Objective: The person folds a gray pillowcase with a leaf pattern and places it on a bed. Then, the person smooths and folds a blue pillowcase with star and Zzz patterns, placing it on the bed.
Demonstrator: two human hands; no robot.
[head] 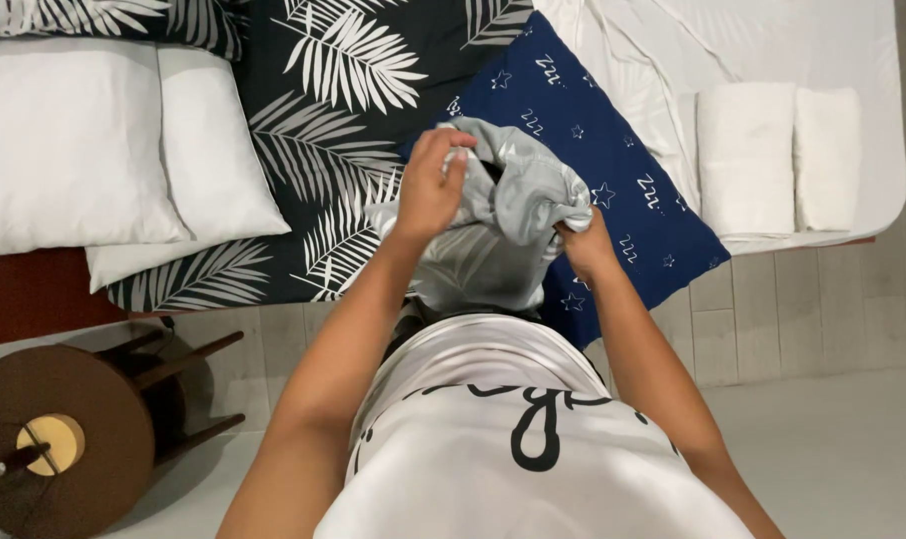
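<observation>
White shirt (493,439) with black looping print fills the near edge at 6 o'clock; print not transcribed.

Both forearms rise from 6 o'clock toward frame centre.

Left hand (431,190): clenched on the upper edge of a grey cloth (513,220), fingers curled over the fabric at about 11 o'clock of the bundle.

Right hand (583,245): gripping the same grey cloth at its 3 o'clock edge, fingers mostly hidden in the folds.

Grey cloth: bunched, held up between the two hands at frame centre, above the bed edge. It carries a faint leaf pattern on its lower part. It overlaps the navy pillow (612,170) in view; whether it touches it, cannot tell.

Navy pillow: lies at 1 o'clock of the cloth, dark blue with small white stars and zigzag marks, tilted diamond-wise on the bed.

Black bedcover (323,130) with white palm-leaf print: 10 to 12 o'clock of the hands.

Two white pillows (83,150): far left, 9 o'clock, overlapping, lying partly on the leaf print cover.

White sheet (772,40): 1 to 2 o'clock, wrinkled.

Two folded white towels (777,155): 3 o'clock, side by side, touching, on the white sheet.

Round brown wooden stool (68,439): 8 o'clock, on the pale floor (842,449), lying on its side by appearance, pale disc at its centre.
</observation>
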